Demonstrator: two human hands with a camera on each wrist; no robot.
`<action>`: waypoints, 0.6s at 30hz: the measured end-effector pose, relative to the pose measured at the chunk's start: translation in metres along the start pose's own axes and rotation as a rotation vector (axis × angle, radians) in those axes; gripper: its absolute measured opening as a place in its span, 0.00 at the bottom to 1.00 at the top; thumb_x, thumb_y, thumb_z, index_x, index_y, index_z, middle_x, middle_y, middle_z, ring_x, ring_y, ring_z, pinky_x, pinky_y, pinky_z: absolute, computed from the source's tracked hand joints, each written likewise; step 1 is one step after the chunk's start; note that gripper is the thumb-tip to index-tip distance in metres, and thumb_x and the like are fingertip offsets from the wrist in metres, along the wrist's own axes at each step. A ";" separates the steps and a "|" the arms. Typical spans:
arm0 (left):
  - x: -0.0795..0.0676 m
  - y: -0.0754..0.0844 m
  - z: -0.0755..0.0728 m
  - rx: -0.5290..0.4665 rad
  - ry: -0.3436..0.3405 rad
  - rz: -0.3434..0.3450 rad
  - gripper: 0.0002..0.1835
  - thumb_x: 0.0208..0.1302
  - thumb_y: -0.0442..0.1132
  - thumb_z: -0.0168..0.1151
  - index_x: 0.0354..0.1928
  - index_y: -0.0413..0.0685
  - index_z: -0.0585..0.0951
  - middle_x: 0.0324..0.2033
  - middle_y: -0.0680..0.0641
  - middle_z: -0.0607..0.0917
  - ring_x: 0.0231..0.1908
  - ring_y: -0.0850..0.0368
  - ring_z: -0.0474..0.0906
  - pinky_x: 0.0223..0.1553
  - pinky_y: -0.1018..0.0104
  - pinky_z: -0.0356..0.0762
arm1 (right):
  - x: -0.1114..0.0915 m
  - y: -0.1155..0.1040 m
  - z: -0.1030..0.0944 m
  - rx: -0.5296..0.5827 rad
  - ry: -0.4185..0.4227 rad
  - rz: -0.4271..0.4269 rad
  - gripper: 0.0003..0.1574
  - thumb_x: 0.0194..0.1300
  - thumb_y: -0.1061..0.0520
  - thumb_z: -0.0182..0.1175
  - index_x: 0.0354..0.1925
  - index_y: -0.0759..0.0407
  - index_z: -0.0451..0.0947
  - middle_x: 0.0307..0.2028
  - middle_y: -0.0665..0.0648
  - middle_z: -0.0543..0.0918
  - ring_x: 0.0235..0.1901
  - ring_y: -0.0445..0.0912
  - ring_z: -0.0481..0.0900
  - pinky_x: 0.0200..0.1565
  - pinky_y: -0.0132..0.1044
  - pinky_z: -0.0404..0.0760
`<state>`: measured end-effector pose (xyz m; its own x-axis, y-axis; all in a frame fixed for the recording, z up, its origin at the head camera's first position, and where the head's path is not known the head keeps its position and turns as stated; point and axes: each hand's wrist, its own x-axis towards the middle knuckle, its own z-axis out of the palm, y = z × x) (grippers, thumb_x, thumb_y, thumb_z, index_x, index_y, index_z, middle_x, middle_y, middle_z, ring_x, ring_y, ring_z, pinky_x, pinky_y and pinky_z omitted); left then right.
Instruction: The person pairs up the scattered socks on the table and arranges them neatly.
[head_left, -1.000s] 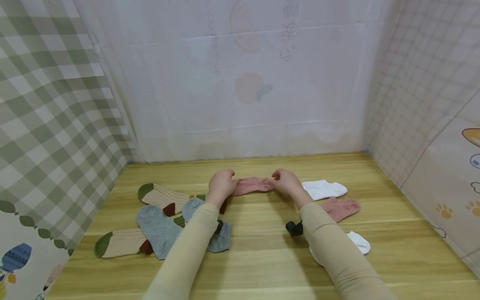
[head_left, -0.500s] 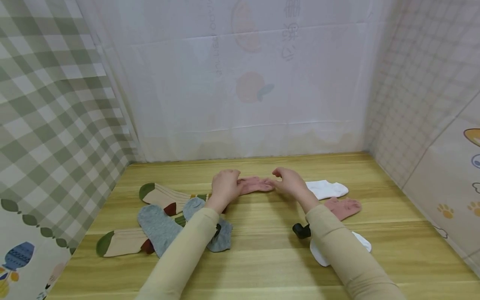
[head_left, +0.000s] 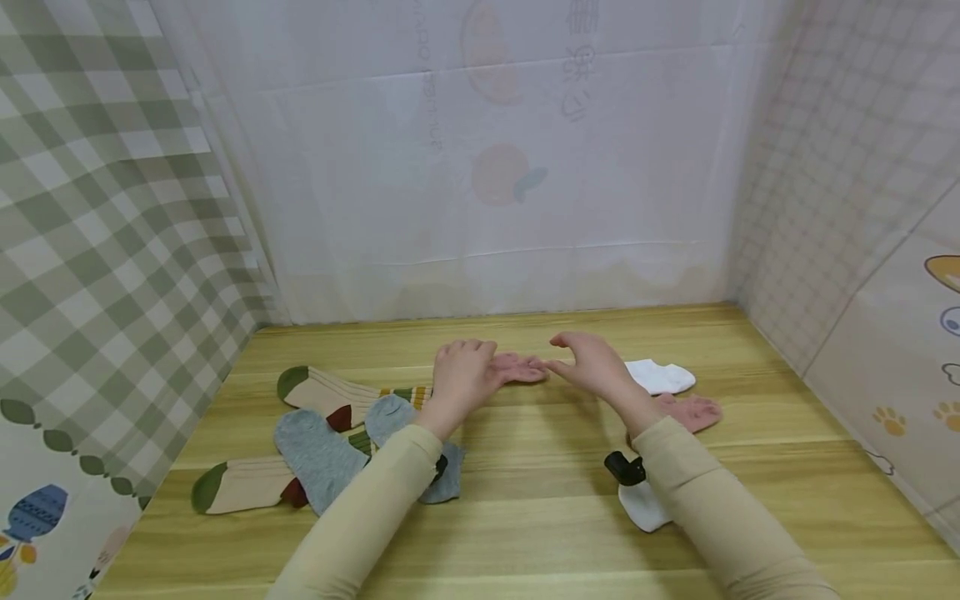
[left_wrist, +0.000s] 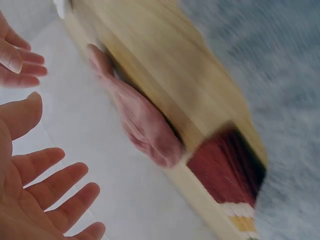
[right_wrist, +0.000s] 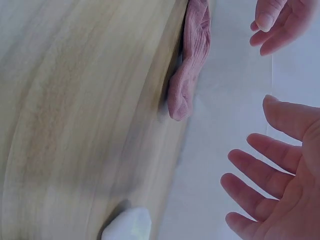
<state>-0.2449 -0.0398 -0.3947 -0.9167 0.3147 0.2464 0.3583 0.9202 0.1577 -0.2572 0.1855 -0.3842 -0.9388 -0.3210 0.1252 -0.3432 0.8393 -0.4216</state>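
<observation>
Pink sock is laid between left hand and right hand; both spread, nothing gripped. Probably best smoothed softly, from middle out to both ends.

Long, plain beige sleeves cover both arms, the left sleeve at seven o'clock in the head view and the right sleeve at five, lightly creased. They fit snugly at the wrists; the left hand and right hand are bare. A black left wrist camera peeps out, mostly hidden, at its sleeve end's four o'clock; the stubby, rounded black right wrist camera shows at eight o'clock.
</observation>
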 end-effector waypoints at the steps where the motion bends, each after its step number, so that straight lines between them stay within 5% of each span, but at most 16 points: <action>1: -0.001 0.002 -0.001 0.007 -0.001 0.008 0.28 0.66 0.59 0.63 0.61 0.52 0.79 0.56 0.46 0.82 0.58 0.45 0.74 0.62 0.45 0.65 | -0.002 0.000 -0.001 -0.004 0.006 -0.012 0.29 0.69 0.51 0.63 0.61 0.68 0.74 0.57 0.68 0.78 0.58 0.63 0.74 0.59 0.58 0.71; 9: -0.006 0.022 -0.001 0.081 0.004 0.091 0.30 0.65 0.62 0.62 0.63 0.55 0.77 0.58 0.49 0.80 0.59 0.47 0.73 0.63 0.47 0.64 | -0.018 0.004 -0.007 -0.037 0.050 -0.063 0.28 0.68 0.51 0.64 0.59 0.67 0.76 0.57 0.66 0.79 0.58 0.64 0.74 0.59 0.58 0.70; 18: -0.012 0.044 0.008 0.032 0.011 0.128 0.29 0.62 0.61 0.66 0.62 0.58 0.78 0.56 0.51 0.81 0.59 0.49 0.73 0.63 0.48 0.63 | -0.039 0.020 -0.017 -0.066 0.127 -0.122 0.25 0.64 0.54 0.67 0.55 0.67 0.78 0.54 0.67 0.80 0.57 0.64 0.74 0.59 0.59 0.69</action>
<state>-0.2193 -0.0018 -0.3982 -0.8617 0.4280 0.2727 0.4665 0.8796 0.0933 -0.2285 0.2223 -0.3827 -0.8849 -0.3676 0.2861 -0.4521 0.8258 -0.3372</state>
